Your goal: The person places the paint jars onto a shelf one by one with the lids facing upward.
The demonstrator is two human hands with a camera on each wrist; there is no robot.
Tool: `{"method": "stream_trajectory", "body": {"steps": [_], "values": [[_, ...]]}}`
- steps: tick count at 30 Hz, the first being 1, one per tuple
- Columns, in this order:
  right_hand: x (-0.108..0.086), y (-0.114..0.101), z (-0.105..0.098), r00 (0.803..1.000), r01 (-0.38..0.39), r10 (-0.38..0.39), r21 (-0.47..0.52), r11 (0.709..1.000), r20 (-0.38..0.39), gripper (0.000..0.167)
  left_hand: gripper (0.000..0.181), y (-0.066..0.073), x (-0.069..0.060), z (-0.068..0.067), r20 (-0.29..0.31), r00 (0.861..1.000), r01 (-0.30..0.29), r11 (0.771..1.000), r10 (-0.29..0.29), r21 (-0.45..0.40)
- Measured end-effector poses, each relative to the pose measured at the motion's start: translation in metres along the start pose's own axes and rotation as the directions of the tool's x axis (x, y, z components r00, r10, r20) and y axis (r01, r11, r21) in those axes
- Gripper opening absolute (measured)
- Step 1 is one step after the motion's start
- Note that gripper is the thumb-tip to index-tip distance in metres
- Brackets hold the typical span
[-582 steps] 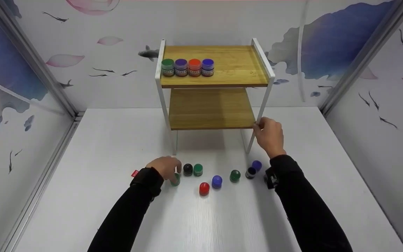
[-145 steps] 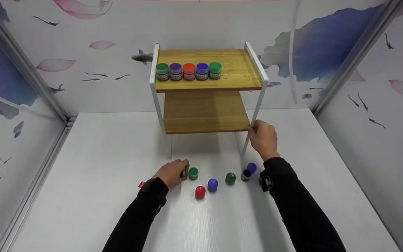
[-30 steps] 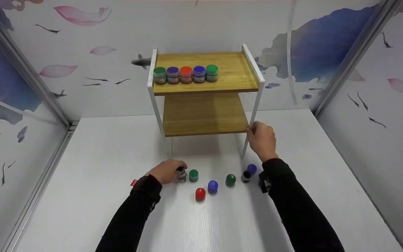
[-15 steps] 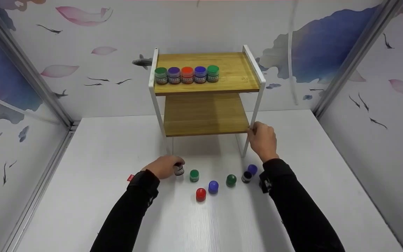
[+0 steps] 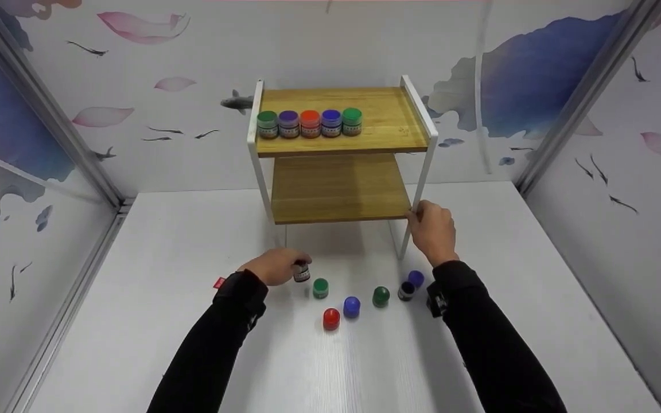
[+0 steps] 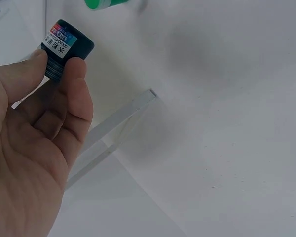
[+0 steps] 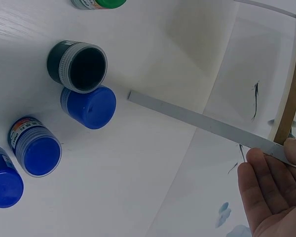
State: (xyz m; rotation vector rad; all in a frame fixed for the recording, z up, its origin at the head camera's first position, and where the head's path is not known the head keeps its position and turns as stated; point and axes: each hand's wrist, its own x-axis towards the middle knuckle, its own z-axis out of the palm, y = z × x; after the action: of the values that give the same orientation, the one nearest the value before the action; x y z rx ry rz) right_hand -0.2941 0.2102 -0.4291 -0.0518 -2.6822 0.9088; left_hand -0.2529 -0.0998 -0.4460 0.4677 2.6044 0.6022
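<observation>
My left hand (image 5: 273, 267) pinches a dark-lidded paint jar (image 5: 302, 273) between thumb and fingers, just above the white table. The left wrist view shows the dark jar (image 6: 68, 45) tilted, its printed label facing out. Farther right, my right hand (image 5: 434, 230) grips the front right leg of a two-tier shelf (image 5: 342, 186), level with the lower board. In the right wrist view, the thumb and fingers of that hand (image 7: 274, 195) meet at the white leg (image 7: 187, 117). Green, purple, orange and blue-lidded jars stand in a row on the top board, ending in a green-lidded jar (image 5: 352, 122).
On the table stand a green-lidded jar (image 5: 320, 288), a red one (image 5: 331, 319), a blue one (image 5: 352, 307) and a dark green one (image 5: 381, 296). A black-topped jar (image 5: 406, 291) touches a blue jar (image 5: 416, 279) by my right wrist. Patterned panels wall the table in.
Since the earliest frame, a green-lidded jar has joined the top row's right end. Over the last second my left hand has lifted the dark jar off the table. My right hand keeps its place.
</observation>
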Motion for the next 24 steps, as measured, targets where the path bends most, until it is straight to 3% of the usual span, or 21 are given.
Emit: {"method": "stream_trajectory", "body": {"steps": [6, 11, 17, 24], "values": [[0.001, 0.0, 0.001, 1.0, -0.01, 0.01, -0.002, 1.0, 0.012, 0.019, 0.033, 0.009, 0.002, -0.003, 0.026, 1.0, 0.005, 1.0, -0.005, -0.003], [0.002, 0.0, 0.0, 1.0, 0.002, -0.002, -0.026, 1.0, -0.011, 0.017, 0.032, 0.02, 0.005, -0.008, 0.053, 0.998, -0.034, 0.999, 0.034, 0.007], [0.001, -0.002, 0.0, 1.0, -0.018, 0.018, -0.018, 1.0, 0.007, 0.017, 0.033, 0.038, 0.006, -0.015, 0.079, 0.996, -0.033, 0.999, 0.032, 0.011], [0.001, -0.001, -0.001, 1.0, -0.003, 0.003, -0.018, 1.0, 0.004, 0.017, 0.032, 0.061, 0.007, -0.028, 0.095, 0.993, -0.08, 0.996, 0.075, 0.043]]}}
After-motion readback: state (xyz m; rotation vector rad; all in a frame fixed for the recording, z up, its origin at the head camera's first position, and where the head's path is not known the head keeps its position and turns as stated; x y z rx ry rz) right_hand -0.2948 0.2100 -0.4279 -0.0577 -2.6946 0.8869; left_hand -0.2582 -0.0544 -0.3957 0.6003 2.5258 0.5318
